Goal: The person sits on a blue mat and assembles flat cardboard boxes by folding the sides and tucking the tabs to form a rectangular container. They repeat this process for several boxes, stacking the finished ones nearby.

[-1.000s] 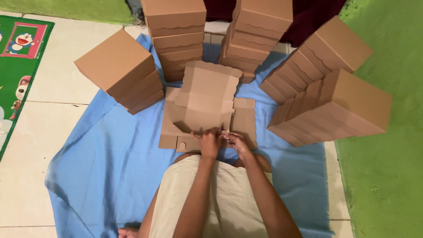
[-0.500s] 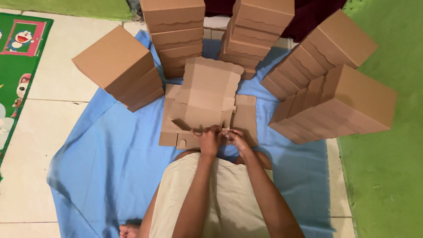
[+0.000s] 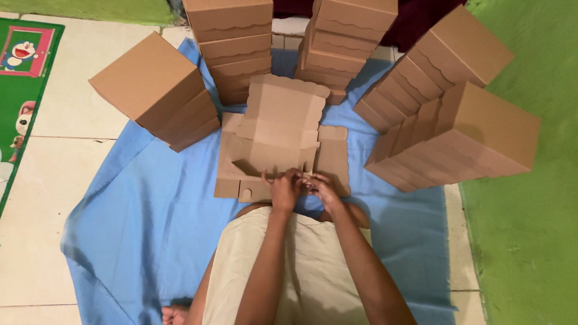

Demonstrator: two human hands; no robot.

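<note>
Flat cardboard box blank (image 3: 280, 141), brown, scallop-edged, spread on a blue cloth (image 3: 150, 210) over the tiled floor (image 3: 54, 162), just beyond the knees. Partly folded: far panel raised and tilted, side flaps still lying flat to left and right. Left hand (image 3: 284, 189) and right hand (image 3: 323, 188) side by side at the blank's near edge, touching each other, fingers curled and pinching a small tab of the cardboard there. Both closed on the blank; exact finger placement hard to tell, knuckles covering the grip. Forearms reaching out from over a beige garment (image 3: 283, 271) in the near centre.

Around the blank, stacks of finished brown boxes: one leaning stack at far left (image 3: 153, 90), two upright stacks at far centre (image 3: 232, 42) and (image 3: 349, 39), two tilted stacks at right (image 3: 436, 69) and (image 3: 475, 135). Far-centre stacks just beside the blank's raised panel; right stacks near but apart. Green mat with a cartoon picture (image 3: 24, 78) at the left edge, green carpet (image 3: 524, 229) along the right. Bare toes (image 3: 174, 314) at the near edge, on the cloth.
</note>
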